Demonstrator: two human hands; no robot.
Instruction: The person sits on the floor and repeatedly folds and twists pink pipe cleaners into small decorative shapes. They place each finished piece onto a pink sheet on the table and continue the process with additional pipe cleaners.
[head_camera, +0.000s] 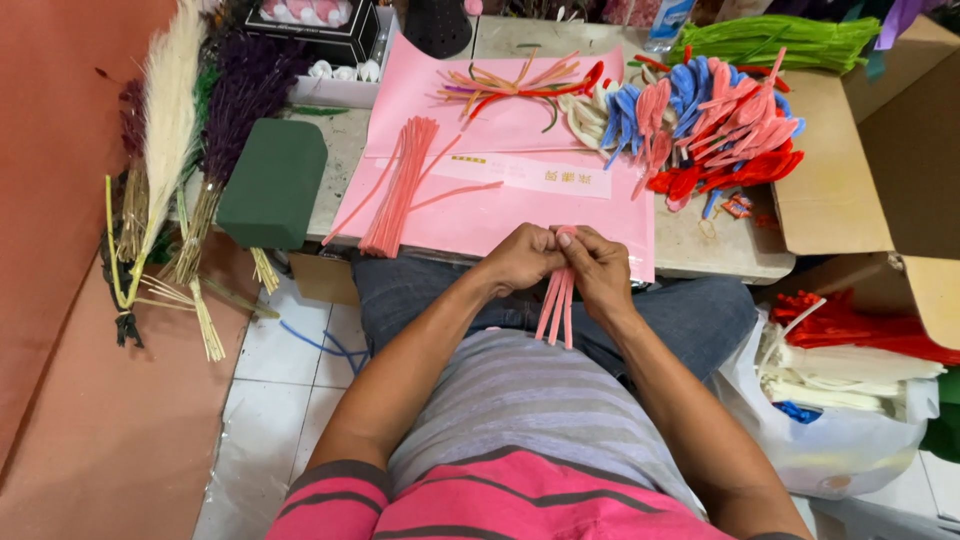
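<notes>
Several pink pipe cleaners (556, 300) are pinched at the top by the left hand (520, 258) and right hand (600, 265), above the lap; twisting seems underway, needing firm grip.

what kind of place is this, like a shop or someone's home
Probably a small craft or flower-making workspace, perhaps a shop's back corner. A low table is heaped with bent pipe cleaners, a green floral foam block sits beside dried grass bundles, and both hands twist pink pipe cleaners.
</notes>
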